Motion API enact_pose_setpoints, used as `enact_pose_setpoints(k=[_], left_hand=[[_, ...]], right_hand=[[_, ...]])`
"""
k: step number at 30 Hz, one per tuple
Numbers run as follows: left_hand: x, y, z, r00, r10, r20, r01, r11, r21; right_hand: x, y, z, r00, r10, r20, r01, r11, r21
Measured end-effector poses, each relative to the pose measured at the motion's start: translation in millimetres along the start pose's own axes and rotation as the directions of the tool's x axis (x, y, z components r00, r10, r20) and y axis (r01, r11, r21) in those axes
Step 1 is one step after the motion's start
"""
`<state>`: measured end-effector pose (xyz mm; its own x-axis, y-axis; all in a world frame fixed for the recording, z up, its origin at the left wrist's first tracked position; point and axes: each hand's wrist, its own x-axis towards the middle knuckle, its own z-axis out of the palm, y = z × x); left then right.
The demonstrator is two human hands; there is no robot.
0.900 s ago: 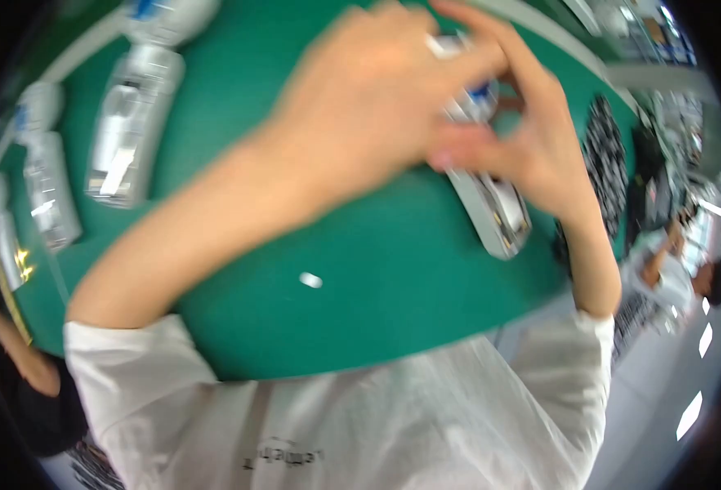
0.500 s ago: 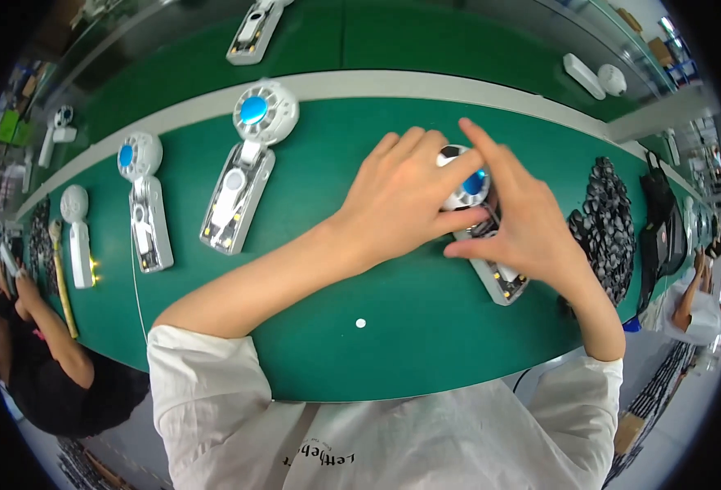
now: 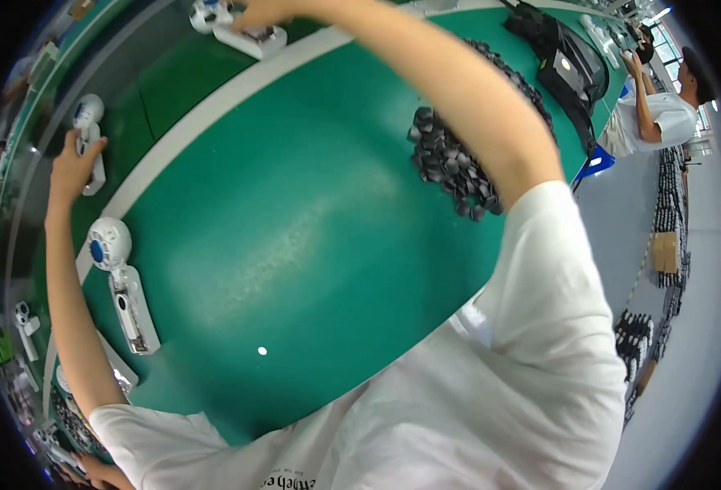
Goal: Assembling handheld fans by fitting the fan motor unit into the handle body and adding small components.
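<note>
Left hand (image 3: 73,170) at the far left: I see its thumb and fingers straddling a white handheld fan (image 3: 89,109), though I cannot tell whether they are clamped. The right hand (image 3: 269,10) is blurred and cut off at the far edge of my view, over a second handheld fan (image 3: 250,42); its grip I cannot tell either. Both fans are at the dark green far surface (image 3: 189,82), beyond a pale border strip (image 3: 213,107). Nearer me spreads the green worktop (image 3: 360,261), pale-streaked midway, with a small white disc (image 3: 262,351) near its near edge. A blue-hubbed fan (image 3: 134,310) lies at its left. On the right, the right forearm (image 3: 466,90) partly hides a heap of black pieces (image 3: 446,159); a black bag (image 3: 564,73) lies farther right. Past that, I have grey floor (image 3: 613,237), a cardboard box (image 3: 665,253) and a person in a white shirt (image 3: 669,122).
</note>
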<state>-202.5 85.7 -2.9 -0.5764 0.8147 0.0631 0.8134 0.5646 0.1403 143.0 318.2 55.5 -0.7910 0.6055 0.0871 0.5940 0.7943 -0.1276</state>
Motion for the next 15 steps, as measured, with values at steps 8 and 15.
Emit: enact_pose_setpoints(k=[8, 15], left_hand=[[54, -28, 30, 0.982, 0.093, -0.166, -0.07, 0.988, 0.139], [-84, 115, -5, 0.933, 0.325, -0.157, -0.349, 0.923, -0.162]], right_hand=[[-167, 85, -46, 0.982, -0.185, -0.025, 0.185, 0.983, 0.007], [-231, 94, -28, 0.997, -0.017, 0.073, 0.017, 1.0, -0.008]])
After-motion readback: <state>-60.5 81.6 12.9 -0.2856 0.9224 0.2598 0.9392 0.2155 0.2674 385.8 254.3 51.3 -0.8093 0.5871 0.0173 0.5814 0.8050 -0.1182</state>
